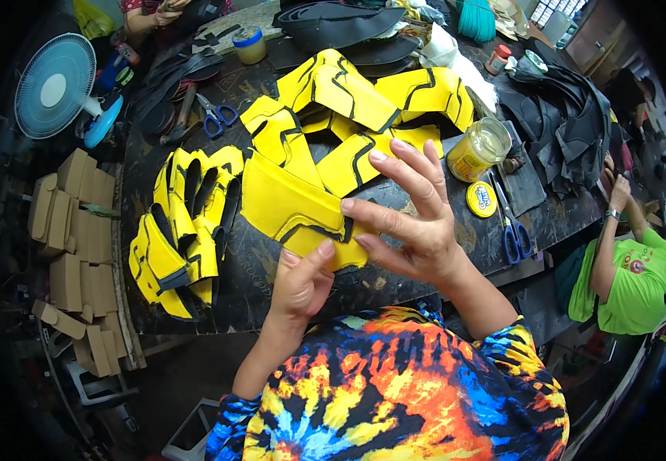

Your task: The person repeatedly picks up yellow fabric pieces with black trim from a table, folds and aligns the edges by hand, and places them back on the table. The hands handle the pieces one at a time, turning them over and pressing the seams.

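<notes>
A yellow panel with black trim (283, 201), resembling a shoe-upper piece, is held over the table's near edge. My left hand (300, 284) grips its lower edge, thumb on top and the other fingers underneath. On its right side, my right hand (417, 227) has the index finger and thumb at the black-trimmed edge, the other fingers raised and spread. Behind the panel, more yellow pieces with black lines (348, 92) lie in a loose ring. A stack of folded yellow pieces (187, 223) sits to the left.
An open glue jar (477, 150), its yellow lid (481, 199) and blue-handled scissors (516, 238) are at the right. Another pair of scissors (216, 117) lies far left near a blue-lidded jar (249, 46). Black pieces (559, 123) are heaped at the right, near a person in green (626, 276).
</notes>
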The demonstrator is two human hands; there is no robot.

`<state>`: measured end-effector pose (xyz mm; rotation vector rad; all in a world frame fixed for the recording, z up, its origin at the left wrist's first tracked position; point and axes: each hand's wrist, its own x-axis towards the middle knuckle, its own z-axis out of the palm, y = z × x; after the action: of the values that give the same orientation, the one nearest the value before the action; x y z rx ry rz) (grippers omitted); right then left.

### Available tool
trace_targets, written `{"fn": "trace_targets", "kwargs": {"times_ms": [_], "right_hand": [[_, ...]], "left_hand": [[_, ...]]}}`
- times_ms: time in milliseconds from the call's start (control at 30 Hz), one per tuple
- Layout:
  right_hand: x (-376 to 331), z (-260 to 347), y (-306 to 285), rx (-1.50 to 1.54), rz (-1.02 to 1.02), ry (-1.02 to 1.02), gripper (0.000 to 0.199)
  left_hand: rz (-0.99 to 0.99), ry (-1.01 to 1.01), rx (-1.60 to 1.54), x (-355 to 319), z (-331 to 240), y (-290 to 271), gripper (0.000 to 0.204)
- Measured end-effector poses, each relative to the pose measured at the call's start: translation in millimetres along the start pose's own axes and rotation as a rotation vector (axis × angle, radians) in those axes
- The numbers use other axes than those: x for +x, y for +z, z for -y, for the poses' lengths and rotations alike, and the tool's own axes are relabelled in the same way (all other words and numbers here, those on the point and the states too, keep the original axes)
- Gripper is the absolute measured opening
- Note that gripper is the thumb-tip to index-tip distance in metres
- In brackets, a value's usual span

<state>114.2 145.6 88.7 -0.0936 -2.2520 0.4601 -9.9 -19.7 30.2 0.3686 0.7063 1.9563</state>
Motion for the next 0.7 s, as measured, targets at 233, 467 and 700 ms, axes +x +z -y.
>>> {"fn": "trace_targets", "kwargs": {"times_ms": [233,467,700], "right_hand": [[7,-12,-9,0.882,0.075,0.139,0.051],[5,-10,-6,0.997,0.561,0.712,0.065],[6,-22,2,1.151,0.578,0.651,0.035]], "left_hand": [[0.041,0.044,-0.058,6,-10,-5,0.058],[0.146,0.141,0.056,27,-33,-48,0.045],[0.244,0.138,-0.015,35,-33,-56,0.043]]}}
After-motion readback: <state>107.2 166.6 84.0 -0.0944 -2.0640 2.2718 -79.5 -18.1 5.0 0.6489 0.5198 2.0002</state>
